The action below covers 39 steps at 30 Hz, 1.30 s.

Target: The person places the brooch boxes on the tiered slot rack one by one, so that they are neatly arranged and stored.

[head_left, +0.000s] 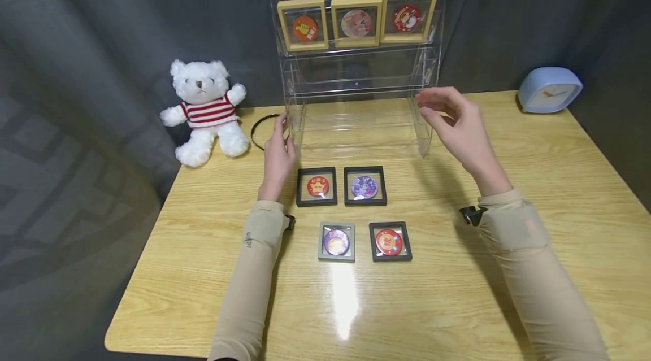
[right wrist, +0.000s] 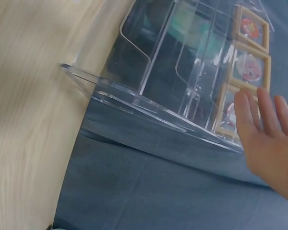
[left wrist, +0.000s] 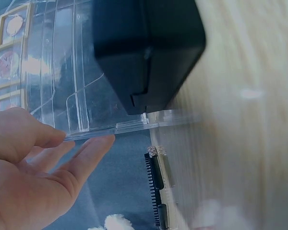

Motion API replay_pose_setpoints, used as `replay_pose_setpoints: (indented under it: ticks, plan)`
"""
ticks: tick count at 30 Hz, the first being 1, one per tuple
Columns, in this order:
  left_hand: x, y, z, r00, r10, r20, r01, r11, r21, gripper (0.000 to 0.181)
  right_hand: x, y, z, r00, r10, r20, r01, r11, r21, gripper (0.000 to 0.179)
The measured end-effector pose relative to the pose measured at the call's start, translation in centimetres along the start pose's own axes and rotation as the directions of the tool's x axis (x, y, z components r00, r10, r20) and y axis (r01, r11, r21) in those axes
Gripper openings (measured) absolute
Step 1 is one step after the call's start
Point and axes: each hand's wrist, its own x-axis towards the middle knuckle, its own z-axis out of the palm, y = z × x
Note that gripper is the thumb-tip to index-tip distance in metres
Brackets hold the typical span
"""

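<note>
A clear tiered display stand (head_left: 356, 90) stands at the back of the table. At its left side panel, my left hand (head_left: 277, 157) grips the edge with thumb and fingertips. In the left wrist view, the left hand (left wrist: 43, 167) meets the clear panel at its fingertips. My right hand (head_left: 460, 124) is raised beside the stand's right side, fingers loosely bent and holding nothing. The right wrist view shows the right hand (right wrist: 271, 139) with fingers spread, near the upper tier. Three yellow-framed badges (head_left: 356, 21) lean in a row on that tier.
Before the stand lie black-framed badges (head_left: 316, 203) and a grey-framed one (head_left: 336, 259). A white teddy bear (head_left: 211, 112) sits at the left by a black toothed hairband (head_left: 256, 126). A blue clock (head_left: 549, 90) stands at the back right. Dark curtain (head_left: 102, 39) hangs behind.
</note>
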Motion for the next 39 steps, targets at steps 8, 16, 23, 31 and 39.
replay_pose_setpoints:
  ticks: [8, 16, 23, 31, 39]
  plan:
    - [0.1, 0.0, -0.2, 1.000, 0.000, -0.001, 0.000, 1.000, 0.007, 0.055, -0.1, 1.1, 0.7, 0.985, 0.053, 0.163, -0.055, 0.998, 0.004, 0.049]
    - [0.2, -0.1, -0.2, 1.000, 0.001, 0.001, -0.001, 1.000, 0.015, 0.055, -0.4, 2.1, 1.7, 0.952, 0.109, 0.287, -0.106, 0.994, -0.024, 0.056]
    - [0.1, 0.1, -0.1, 1.000, -0.013, 0.004, 0.013, 1.000, 0.008, 0.057, -0.8, 3.2, 2.5, 0.914, 0.142, 0.381, -0.139, 0.990, -0.036, 0.058]
    - [0.1, 0.1, 0.2, 1.000, 0.001, 0.000, -0.001, 1.000, 0.005, 0.057, -1.2, 4.4, 3.2, 0.866, 0.135, 0.481, -0.117, 0.991, -0.067, 0.057]
    - [0.1, 0.0, 0.0, 1.000, 0.005, -0.005, -0.005, 1.000, 0.008, 0.055, -1.5, 5.1, 3.7, 0.838, 0.128, 0.530, -0.080, 0.990, -0.113, 0.063]
